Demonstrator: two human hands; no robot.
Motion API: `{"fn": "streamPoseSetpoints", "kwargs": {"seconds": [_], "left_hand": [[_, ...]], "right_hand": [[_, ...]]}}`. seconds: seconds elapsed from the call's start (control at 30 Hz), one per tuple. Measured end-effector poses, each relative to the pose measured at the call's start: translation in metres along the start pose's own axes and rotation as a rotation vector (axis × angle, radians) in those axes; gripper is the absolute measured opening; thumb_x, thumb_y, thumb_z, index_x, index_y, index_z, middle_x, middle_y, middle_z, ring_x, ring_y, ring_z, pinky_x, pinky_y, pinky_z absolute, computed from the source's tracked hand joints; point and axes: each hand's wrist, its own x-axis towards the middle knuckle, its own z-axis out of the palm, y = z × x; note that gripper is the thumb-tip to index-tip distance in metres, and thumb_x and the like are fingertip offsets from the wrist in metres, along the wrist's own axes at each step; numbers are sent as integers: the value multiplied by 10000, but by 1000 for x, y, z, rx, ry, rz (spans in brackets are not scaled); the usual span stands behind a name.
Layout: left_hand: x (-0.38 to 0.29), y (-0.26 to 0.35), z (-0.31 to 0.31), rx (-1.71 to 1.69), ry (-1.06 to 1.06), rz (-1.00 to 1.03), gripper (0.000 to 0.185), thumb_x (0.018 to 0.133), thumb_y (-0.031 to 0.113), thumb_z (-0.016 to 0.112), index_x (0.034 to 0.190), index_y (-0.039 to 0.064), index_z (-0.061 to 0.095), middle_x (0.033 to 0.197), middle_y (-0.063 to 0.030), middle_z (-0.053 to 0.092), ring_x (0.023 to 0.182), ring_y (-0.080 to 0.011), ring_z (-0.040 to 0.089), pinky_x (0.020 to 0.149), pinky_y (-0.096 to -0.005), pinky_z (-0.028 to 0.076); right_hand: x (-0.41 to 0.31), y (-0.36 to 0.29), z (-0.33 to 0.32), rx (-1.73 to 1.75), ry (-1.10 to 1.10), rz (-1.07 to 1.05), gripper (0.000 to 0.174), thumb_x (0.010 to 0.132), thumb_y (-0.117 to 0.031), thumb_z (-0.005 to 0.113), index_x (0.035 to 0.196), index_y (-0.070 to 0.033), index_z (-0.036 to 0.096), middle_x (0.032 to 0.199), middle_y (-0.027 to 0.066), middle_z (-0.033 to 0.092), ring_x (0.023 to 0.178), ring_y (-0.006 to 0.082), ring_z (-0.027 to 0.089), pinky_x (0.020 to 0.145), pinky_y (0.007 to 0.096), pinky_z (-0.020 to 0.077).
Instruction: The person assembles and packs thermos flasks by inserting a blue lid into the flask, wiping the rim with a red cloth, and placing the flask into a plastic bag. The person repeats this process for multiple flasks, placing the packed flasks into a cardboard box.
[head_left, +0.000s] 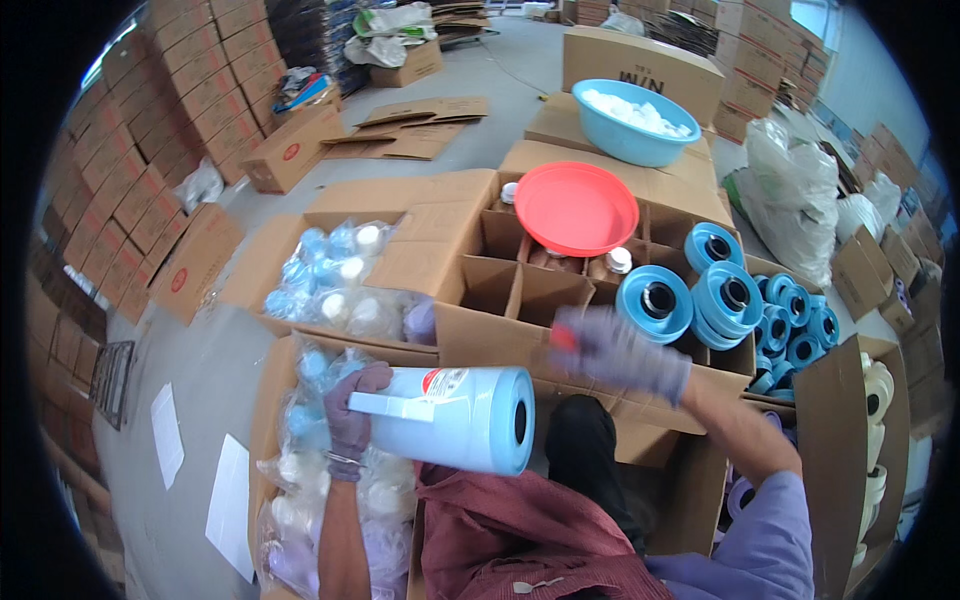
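Note:
My gloved left hand (356, 411) grips a light blue plastic flask body (442, 424) with a side handle, near its left end. The flask lies on its side in the air; a red-and-white round label (444, 384) is on its wall, and its blue rimmed end with a dark round opening faces right. My gloved right hand (619, 349) is blurred over the front edge of the divided carton (517, 334). A small red item (564, 337) shows at its fingertips; its kind is unclear. Beyond that hand, several blue flask ends (654, 300) with dark centres stand in the carton.
A red plastic basin (576, 208) rests on the carton dividers, above white-capped bottles (619, 260). Behind is a blue tub (637, 127) of white pieces. Bagged blue, white and purple parts (345, 292) fill cartons at left; blue parts (795, 330) fill one at right.

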Motion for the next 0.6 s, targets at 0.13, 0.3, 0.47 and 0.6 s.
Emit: {"fn": "streamPoseSetpoints", "kwargs": {"seconds": [0.13, 0.3, 0.47, 0.6], "left_hand": [[40, 71, 44, 233, -643, 531, 152, 833, 196, 688, 875, 49, 698, 976, -81, 714, 1025, -272, 669, 1021, -457, 467], [-12, 90, 119, 441, -1136, 900, 306, 778, 279, 724, 1032, 118, 667, 1178, -37, 642, 1195, -254, 558, 1098, -486, 376], [-62, 69, 87, 411, -976, 512, 447, 801, 250, 720, 1178, 34, 615, 1239, -149, 605, 1193, -364, 550, 1098, -543, 337], [-68, 52, 43, 568, -736, 352, 505, 812, 122, 619, 1298, -2, 553, 1349, -195, 554, 1311, -407, 473, 1138, -562, 286]], "right_hand": [[65, 115, -60, -545, 301, 149, 201, 903, -246, 597, 945, -51, 577, 950, 204, 609, 902, 408, 600, 763, 472, 502], [25, 103, -61, -964, 234, -256, 123, 861, -122, 601, 978, -89, 621, 1025, 106, 602, 876, 316, 625, 762, 405, 530], [-162, 18, 28, 85, 37, 305, 209, 891, -230, 655, 986, -44, 662, 919, 131, 636, 859, 304, 648, 771, 383, 523], [-355, 112, 174, -54, -59, 1149, 524, 899, -414, 623, 1263, -39, 588, 1023, 225, 690, 990, 392, 654, 859, 440, 520]]}}
